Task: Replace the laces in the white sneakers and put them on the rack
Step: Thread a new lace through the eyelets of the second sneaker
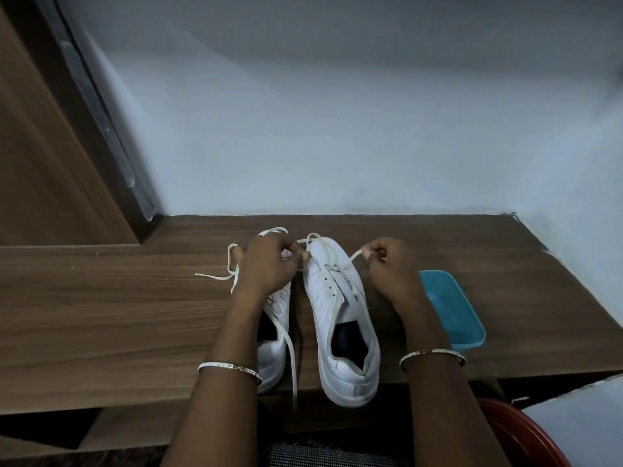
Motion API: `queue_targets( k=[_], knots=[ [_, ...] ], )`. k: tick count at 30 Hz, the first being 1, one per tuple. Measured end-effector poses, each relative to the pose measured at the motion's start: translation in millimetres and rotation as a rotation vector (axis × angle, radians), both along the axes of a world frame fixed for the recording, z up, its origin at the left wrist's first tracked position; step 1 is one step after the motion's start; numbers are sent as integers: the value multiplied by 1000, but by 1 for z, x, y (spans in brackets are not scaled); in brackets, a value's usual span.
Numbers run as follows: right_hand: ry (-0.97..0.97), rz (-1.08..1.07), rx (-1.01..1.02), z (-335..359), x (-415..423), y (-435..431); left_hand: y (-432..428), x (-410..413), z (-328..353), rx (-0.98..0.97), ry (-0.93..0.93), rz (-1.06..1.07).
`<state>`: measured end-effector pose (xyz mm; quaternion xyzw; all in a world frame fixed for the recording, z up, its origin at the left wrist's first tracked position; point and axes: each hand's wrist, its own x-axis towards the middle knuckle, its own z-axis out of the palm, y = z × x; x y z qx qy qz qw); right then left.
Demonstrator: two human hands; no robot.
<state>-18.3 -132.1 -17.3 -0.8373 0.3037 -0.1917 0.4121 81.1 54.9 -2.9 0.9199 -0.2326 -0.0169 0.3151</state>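
Two white sneakers stand side by side on a wooden tabletop [118, 315], toes pointing away from me. The right sneaker [340, 332] has its lace [332, 256] threaded only near the toe. My left hand [269, 264] pinches one end of that lace at the toe. My right hand [387, 264] pinches the other end and holds it out to the right. The left sneaker [276, 332] is partly hidden under my left forearm. Its loose lace [232, 271] loops on the table to the left and hangs over the front edge.
A shallow blue plastic tray [455, 311] sits just right of the sneakers, next to my right wrist. A pale wall runs along the back of the table and a wooden door stands at the far left. A red round object [526, 436] shows at the bottom right.
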Motion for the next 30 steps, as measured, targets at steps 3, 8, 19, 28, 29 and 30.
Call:
queue_targets(
  k=[3,8,19,28,29,30],
  knots=[
    [-303,-152,473,8,-2,-7,3,5,3,-362,162,36],
    [-816,-223,1308,27,-15,-17,7,2,25,-1147,640,18],
    [-354,-223,243,33,-25,-12,26,3,25,-912,265,90],
    [267,214,-197,0,-5,7,4,-12,13,340,-89,2],
    [232,194,-172,0,-4,6,4,-9,10,328,-74,2],
    [186,165,-133,1,-4,5,5,-5,9,276,-41,-12]
  ],
)
